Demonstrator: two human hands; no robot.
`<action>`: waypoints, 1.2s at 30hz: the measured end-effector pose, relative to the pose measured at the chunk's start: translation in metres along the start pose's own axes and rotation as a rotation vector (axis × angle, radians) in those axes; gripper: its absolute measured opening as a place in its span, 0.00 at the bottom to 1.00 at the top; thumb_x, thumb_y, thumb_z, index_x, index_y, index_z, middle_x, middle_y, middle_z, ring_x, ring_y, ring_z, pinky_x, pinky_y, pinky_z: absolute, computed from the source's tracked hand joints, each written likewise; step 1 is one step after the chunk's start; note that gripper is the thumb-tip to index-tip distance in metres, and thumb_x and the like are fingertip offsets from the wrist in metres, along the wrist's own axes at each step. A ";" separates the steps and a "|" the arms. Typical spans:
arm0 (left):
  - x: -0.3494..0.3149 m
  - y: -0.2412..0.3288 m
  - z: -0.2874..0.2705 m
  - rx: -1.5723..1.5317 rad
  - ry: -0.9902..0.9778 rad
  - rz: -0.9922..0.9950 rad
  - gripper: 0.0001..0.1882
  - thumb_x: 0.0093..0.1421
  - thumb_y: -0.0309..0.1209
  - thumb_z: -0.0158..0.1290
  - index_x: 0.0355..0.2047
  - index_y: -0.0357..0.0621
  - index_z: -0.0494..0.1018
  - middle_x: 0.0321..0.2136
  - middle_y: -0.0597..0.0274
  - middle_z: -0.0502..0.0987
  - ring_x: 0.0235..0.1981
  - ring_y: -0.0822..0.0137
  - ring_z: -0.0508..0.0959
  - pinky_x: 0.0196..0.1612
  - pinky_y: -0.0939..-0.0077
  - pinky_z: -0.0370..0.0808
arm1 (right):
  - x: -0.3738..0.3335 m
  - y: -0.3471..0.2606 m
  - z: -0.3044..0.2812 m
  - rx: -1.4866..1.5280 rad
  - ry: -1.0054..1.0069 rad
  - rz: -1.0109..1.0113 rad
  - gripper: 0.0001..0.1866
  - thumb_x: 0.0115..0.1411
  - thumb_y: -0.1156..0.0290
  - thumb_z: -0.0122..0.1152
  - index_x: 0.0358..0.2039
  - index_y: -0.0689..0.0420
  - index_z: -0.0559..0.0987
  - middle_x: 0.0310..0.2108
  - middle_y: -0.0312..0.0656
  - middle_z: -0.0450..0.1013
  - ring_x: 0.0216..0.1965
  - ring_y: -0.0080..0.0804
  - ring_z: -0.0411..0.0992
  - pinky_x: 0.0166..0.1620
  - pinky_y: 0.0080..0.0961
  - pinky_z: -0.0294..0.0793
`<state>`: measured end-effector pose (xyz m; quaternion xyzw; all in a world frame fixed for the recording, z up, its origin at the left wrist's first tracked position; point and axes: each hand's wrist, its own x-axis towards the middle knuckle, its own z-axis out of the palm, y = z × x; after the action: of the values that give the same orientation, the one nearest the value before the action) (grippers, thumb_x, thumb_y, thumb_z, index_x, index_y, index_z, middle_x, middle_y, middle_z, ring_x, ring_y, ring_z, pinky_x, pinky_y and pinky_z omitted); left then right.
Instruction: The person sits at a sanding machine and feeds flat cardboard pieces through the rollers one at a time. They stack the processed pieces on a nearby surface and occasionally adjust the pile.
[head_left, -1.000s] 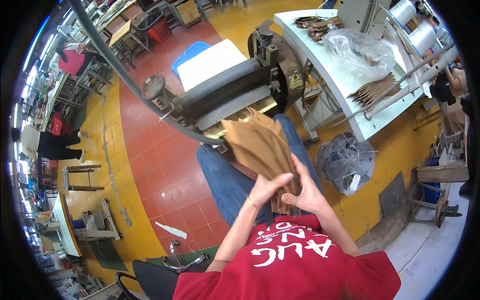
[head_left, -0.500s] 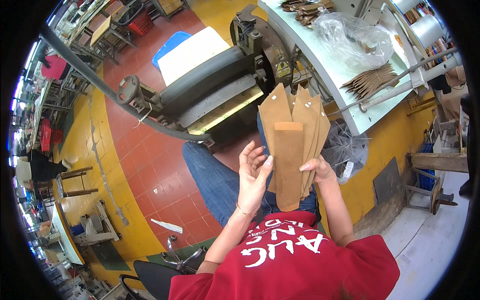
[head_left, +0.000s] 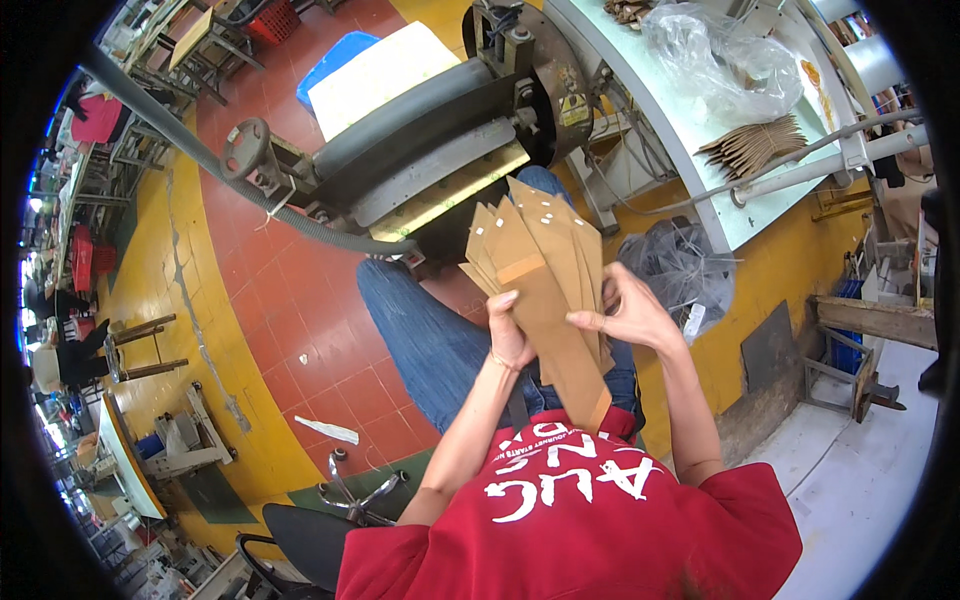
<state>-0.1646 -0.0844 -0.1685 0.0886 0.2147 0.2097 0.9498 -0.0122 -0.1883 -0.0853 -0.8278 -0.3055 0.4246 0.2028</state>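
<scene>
A fanned stack of flat brown pieces [head_left: 545, 232], which look like leather, is held up over my lap. Their far ends are pointed, and several carry small white stickers. On top lies a longer brown strip [head_left: 560, 345] with a lighter orange-brown band at each end. My left hand [head_left: 510, 335] grips the stack's left edge, its thumb in front and the fingers mostly hidden behind. At the right edge my right hand [head_left: 640, 312] pinches the stack, with its thumb on the front and its fingers bent at the side.
Ahead stands a machine with a dark roller [head_left: 400, 125] and a handwheel [head_left: 250, 148]. A pale table [head_left: 735, 215] at the right carries a clear plastic bag [head_left: 720, 70] and a bundle of brown pieces [head_left: 755, 147]. Below it sits a grey plastic bag [head_left: 680, 275].
My left hand, apart with fingers spread before, now grips the stack's left edge. The stack has shifted left and fanned wider, and the top strip has tilted. My right hand's fingers have shifted.
</scene>
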 end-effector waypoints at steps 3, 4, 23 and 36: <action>0.016 0.001 -0.012 0.059 0.028 -0.125 0.34 0.53 0.45 0.47 0.56 0.38 0.61 0.52 0.52 0.69 0.53 0.56 0.71 0.56 0.60 0.67 | -0.003 0.001 0.007 -0.017 0.363 -0.111 0.46 0.38 0.52 0.76 0.55 0.59 0.66 0.36 0.41 0.65 0.35 0.29 0.64 0.42 0.27 0.69; 0.019 0.002 -0.014 0.032 0.006 -0.142 0.33 0.54 0.43 0.46 0.57 0.38 0.61 0.52 0.51 0.69 0.53 0.56 0.71 0.56 0.59 0.67 | -0.002 0.001 0.008 0.121 0.392 -0.126 0.47 0.37 0.53 0.77 0.56 0.57 0.66 0.38 0.42 0.64 0.35 0.31 0.62 0.41 0.26 0.68; 0.039 -0.002 -0.028 -0.006 0.032 -0.206 0.33 0.55 0.48 0.45 0.57 0.40 0.62 0.53 0.51 0.69 0.52 0.55 0.71 0.57 0.59 0.67 | -0.025 -0.049 -0.041 0.911 0.365 -0.618 0.11 0.56 0.78 0.61 0.35 0.59 0.67 0.33 0.45 0.74 0.31 0.27 0.76 0.34 0.23 0.78; 0.031 -0.005 -0.022 -0.065 0.014 -0.171 0.33 0.55 0.47 0.47 0.55 0.39 0.62 0.51 0.52 0.71 0.50 0.56 0.73 0.55 0.59 0.68 | -0.034 0.027 0.050 0.673 0.166 -0.151 0.28 0.45 0.76 0.71 0.45 0.60 0.65 0.40 0.39 0.66 0.43 0.24 0.67 0.45 0.27 0.70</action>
<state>-0.1476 -0.0737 -0.2010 0.0375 0.2211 0.1355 0.9651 -0.0600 -0.2272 -0.1090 -0.7214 -0.1913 0.4168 0.5189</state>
